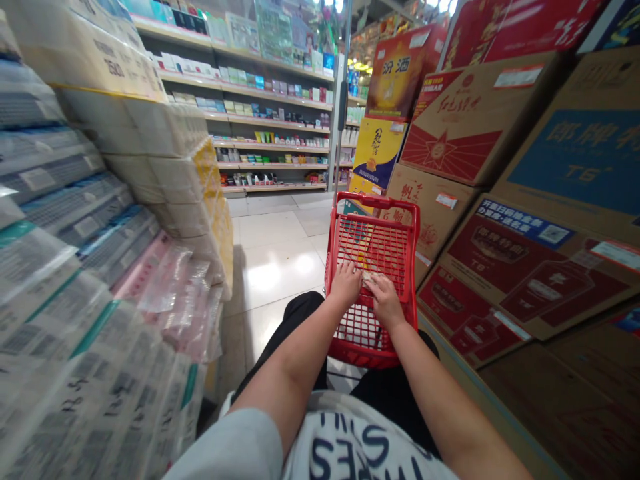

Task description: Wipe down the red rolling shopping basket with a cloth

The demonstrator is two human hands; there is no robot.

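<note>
A red plastic shopping basket [413,267] with grid sides stands directly in front of my body, between my forearms. Over its middle, my left hand [347,281] has its fingers bent together around something small and pale at the fingertips. My right hand [385,297] meets it from the right, its fingertips closed near the same spot. The small item [368,276] lies between the two hands, too small to name. Through the grid below my hands, the pale floor shows.
Stacked cartons [450,127] rise close on the right. Wrapped packages [165,180] are piled close on the left. Ahead, beyond the tiled floor [273,250], stand shelves [280,127] full of small boxes and bottles.
</note>
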